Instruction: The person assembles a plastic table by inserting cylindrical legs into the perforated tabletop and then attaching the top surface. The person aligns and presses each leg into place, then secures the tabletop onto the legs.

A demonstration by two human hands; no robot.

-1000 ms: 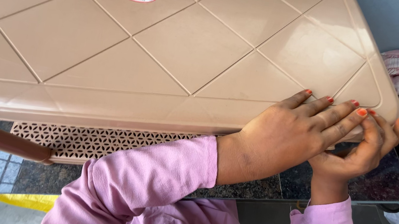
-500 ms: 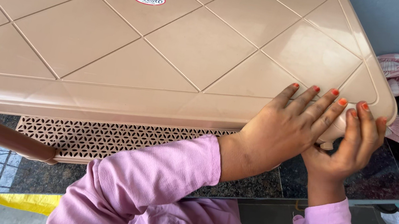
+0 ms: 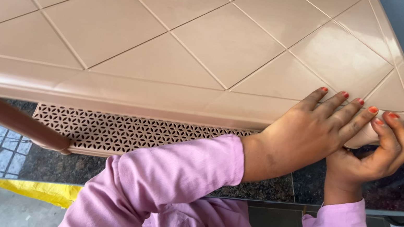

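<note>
1. Tabletop of beige moulded plastic with diamond grooves point(image 3: 133, 40) now fills more of the view than before; its near right corner has shifted rightward.
2. Left hand point(image 3: 310, 129) lies flat on that corner, fingers point(image 3: 342, 109) close together, nearer the corner's rim than earlier.
3. Right hand point(image 3: 372, 156) curls up around the corner's edge, fingers clamped on it.

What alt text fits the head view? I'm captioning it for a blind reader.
Seen from above, a person in pink sleeves grips the right corner of a beige plastic table: the left hand lies flat over the edge, and the right hand curls around the corner from below. Below the table are a lattice shelf and dark floor.
</note>
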